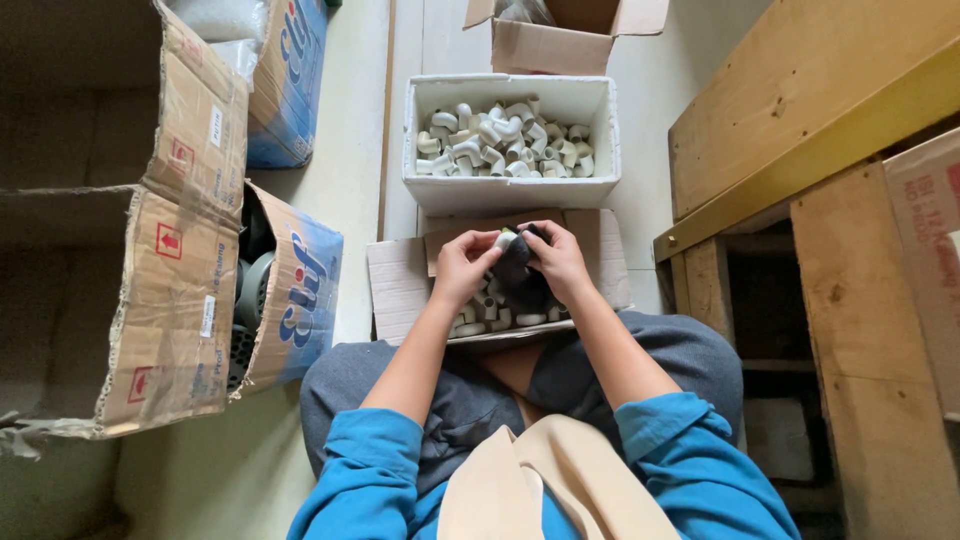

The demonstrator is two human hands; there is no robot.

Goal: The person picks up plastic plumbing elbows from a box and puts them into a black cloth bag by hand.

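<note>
On the left of the floor (360, 150), a large open cardboard carton (120, 250) is seen lying on its side, with a smaller blue-and-white printed box (300, 290) tucked against it and grey round parts visible inside that one. Along the right, a wooden bench frame (810, 130) is set, well apart from the hands. Ahead of the person, a white foam box (510, 185) is filled with pale plastic pipe elbows (505, 140), and beyond it a small open brown carton (565, 35) is placed. Nearer, a shallow cardboard tray (400, 285) is rested across the person's lap, its flaps spread flat; more pale fittings (490, 310) are heaped in it beneath the hands.

Over that tray, a dark cloth (520, 270) is held between both hands, hanging down toward the fittings. A single small white fitting (507, 239) is gripped at the top of the cloth, pinched between the fingers of the left hand (462, 265) and those of the right hand (558, 262). Both sets of fingers are curled narrowly around the cloth and fitting, thumbs pressed inward. Most of the fitting is hidden by the cloth and fingertips, so its exact shape cannot be told.
</note>
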